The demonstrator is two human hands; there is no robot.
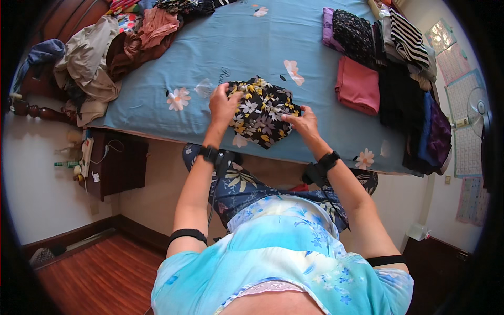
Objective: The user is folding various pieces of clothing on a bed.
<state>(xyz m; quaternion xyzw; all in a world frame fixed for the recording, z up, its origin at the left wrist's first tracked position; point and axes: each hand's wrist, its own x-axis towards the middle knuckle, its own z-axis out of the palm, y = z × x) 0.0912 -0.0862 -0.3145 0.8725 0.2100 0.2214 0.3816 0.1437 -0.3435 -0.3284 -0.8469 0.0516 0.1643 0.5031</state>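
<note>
A black cloth garment (pixel 260 112) with white, yellow and grey flowers lies bunched near the front edge of the bed. My left hand (pixel 223 103) grips its left edge, with the thumb on top of the fabric. On the opposite side my right hand (pixel 304 121) pinches the right edge between thumb and fingers. The fabric under my fingertips is hidden. Beneath it spreads a light blue bed sheet (pixel 252 51) printed with pale flowers. Black straps with small devices circle both my wrists.
Loose clothes (pixel 90 59) are heaped at the bed's left. On the right are stacks of clothes, with a folded pink cloth (pixel 357 86) and a striped garment (pixel 409 37). A dark nightstand (pixel 122 161) stands below left, holding a power strip (pixel 87 151). At far right is a fan (pixel 478 106).
</note>
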